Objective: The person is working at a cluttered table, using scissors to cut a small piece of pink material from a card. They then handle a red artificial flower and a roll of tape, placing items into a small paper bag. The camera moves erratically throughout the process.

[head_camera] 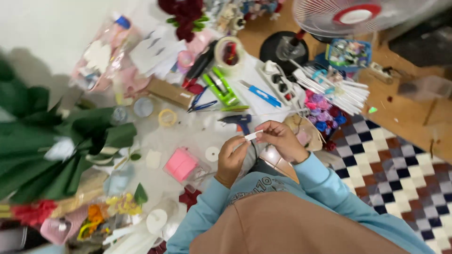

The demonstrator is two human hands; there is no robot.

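head cam | looks steeply down | close above hands, cluttered floor

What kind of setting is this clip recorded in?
Probably a home craft corner worked on the floor: a glue gun, a tape roll and green wrapping paper lie around. Both hands, left hand and right hand, hold a small white strip.

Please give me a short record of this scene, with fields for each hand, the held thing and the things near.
left hand: pinches the lower end of the strip
right hand: pinches the upper end of the strip
held thing: small white strip, between both hands
near the hands: blue glue gun, pink box, white sticks
surface: cluttered floor with checked rug
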